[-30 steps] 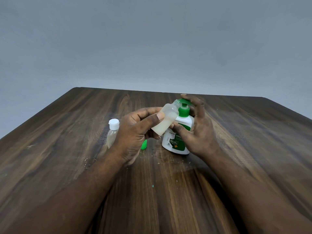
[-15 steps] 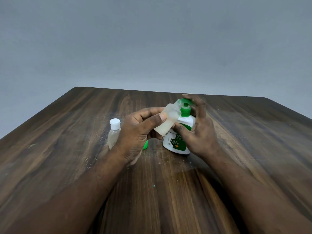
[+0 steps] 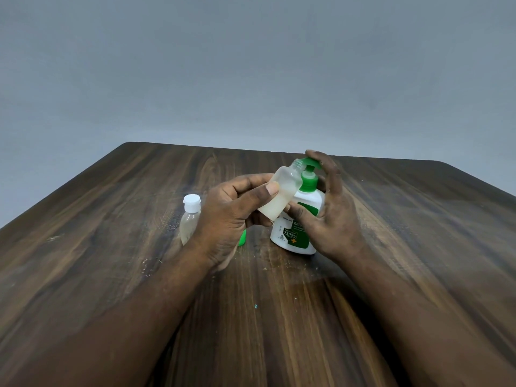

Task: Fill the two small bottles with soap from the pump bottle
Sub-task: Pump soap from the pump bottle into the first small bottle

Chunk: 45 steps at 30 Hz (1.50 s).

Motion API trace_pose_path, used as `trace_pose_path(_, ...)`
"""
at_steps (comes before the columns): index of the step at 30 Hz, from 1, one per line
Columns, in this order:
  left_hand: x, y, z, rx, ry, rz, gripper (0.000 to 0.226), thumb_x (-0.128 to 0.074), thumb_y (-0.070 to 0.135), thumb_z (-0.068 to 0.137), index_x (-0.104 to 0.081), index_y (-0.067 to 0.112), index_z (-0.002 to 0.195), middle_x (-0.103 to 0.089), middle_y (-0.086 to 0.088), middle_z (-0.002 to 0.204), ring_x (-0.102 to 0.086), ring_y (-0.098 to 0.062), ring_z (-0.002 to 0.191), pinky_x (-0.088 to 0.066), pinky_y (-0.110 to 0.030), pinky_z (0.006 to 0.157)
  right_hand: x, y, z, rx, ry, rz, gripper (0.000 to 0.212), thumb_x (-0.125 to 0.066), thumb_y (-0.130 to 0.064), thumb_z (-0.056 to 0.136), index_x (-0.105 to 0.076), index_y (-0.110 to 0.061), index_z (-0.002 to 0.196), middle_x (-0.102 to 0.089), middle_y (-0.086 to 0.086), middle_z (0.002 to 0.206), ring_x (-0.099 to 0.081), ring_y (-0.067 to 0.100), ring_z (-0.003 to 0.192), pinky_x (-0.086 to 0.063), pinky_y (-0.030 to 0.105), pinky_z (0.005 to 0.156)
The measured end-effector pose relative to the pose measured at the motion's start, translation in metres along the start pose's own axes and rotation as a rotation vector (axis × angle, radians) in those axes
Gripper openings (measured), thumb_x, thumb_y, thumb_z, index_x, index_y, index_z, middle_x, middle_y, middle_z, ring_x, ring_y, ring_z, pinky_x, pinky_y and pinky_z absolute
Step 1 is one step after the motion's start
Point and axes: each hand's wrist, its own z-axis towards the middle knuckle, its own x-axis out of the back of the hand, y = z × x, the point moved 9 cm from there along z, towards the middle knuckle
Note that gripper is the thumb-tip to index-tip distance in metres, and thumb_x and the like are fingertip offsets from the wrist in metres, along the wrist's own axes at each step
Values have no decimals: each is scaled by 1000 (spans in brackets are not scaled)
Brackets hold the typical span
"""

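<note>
My left hand (image 3: 229, 216) grips a small translucent bottle (image 3: 282, 191), tilted, its open neck touching the spout of the pump bottle. Pale soap fills the bottle's lower part. The white pump bottle (image 3: 296, 233) with green label and green pump head (image 3: 311, 163) stands on the table. My right hand (image 3: 332, 219) wraps its side, fingers over the pump head and thumb against the small bottle's base. A second small bottle (image 3: 190, 219) with a white cap stands upright left of my left hand. A green cap (image 3: 242, 238) lies on the table, mostly hidden behind my left hand.
The dark wooden table (image 3: 111, 247) reaches to a far edge before a plain grey wall. Pale scuffs and crumbs mark the wood near the bottles, and a tiny green speck (image 3: 255, 306) lies in front of my hands.
The pump head has risen a little under my right fingers. The small bottle stays held at the spout, and both hands have barely shifted.
</note>
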Motion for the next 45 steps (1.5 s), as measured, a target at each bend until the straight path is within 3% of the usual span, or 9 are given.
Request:
trace_pose_path(4, 3, 0, -1, 3, 17, 19, 36, -72, 31, 82, -76, 12, 113, -80, -11, 102, -73, -17, 78, -55, -22, 56, -1, 4, 0, -5, 3, 9, 77, -87, -26, 86, -40, -31, 148, -63, -26, 126, -69, 7, 115, -61, 37, 90)
trace_pose_path(10, 1, -1, 0, 19, 1, -3, 41, -72, 31, 85, -74, 9, 118, -78, -18, 107, -73, -24, 88, -59, -26, 60, 0, 1, -1, 2, -4, -18, 83, -81, -42, 87, -34, -36, 155, -67, -15, 129, -70, 8, 113, -61, 31, 88)
trace_pose_path(14, 0, -2, -1, 41, -10, -35, 42, -72, 30, 86, -73, 7, 121, -77, -25, 105, -75, -29, 84, -62, -28, 61, 0, 1, 1, 21, 5, 14, 82, -87, -23, 88, -38, -30, 152, -65, -19, 128, -71, 9, 112, -59, 27, 89)
trace_pose_path(18, 1, -2, -2, 45, -5, -37, 41, -73, 30, 85, -73, 9, 120, -78, -23, 103, -76, -29, 79, -63, -27, 59, 0, 2, 1, 30, 20, -1, 74, -85, -28, 87, -40, -36, 145, -67, -11, 127, -69, 8, 115, -58, 26, 90)
trace_pose_path(22, -1, -3, -1, 64, -18, -56, 45, -73, 30, 84, -71, 7, 122, -77, -25, 105, -76, -31, 85, -64, -29, 64, 0, 1, 2, 32, 13, -22, 78, -85, -32, 86, -36, -35, 148, -65, -17, 128, -69, 3, 113, -58, 24, 89)
trace_pose_path(28, -4, -5, -1, 86, -31, -81, 57, -82, 32, 70, -71, 7, 120, -78, -22, 105, -78, -30, 86, -66, -30, 67, 1, 2, 5, 42, -26, -39, 89, -92, -23, 81, -37, -26, 151, -65, -12, 129, -71, 9, 112, -62, 40, 87)
trace_pose_path(33, -3, -5, -1, 91, -13, -59, 54, -84, 28, 68, -72, 6, 116, -79, -17, 105, -77, -28, 85, -66, -32, 70, -2, -7, 16, 42, -56, -78, 81, -92, -21, 79, -42, -19, 141, -60, -32, 114, -68, 0, 104, -60, 28, 85)
trace_pose_path(38, -1, -4, -1, 91, 9, -49, 51, -84, 31, 71, -74, 4, 113, -77, -22, 104, -76, -28, 81, -65, -30, 69, -5, -9, 25, 33, -149, -61, 79, -90, -20, 82, -45, -26, 147, -56, -47, 114, -69, -5, 101, -55, 13, 81)
trace_pose_path(45, -1, -4, -1, 94, -6, -33, 49, -79, 31, 80, -72, 0, 116, -77, -25, 104, -77, -30, 82, -65, -28, 68, -10, -6, 22, 69, -129, -4, 85, -91, -13, 79, -42, -14, 148, -57, -41, 115, -69, 2, 102, -55, 16, 81)
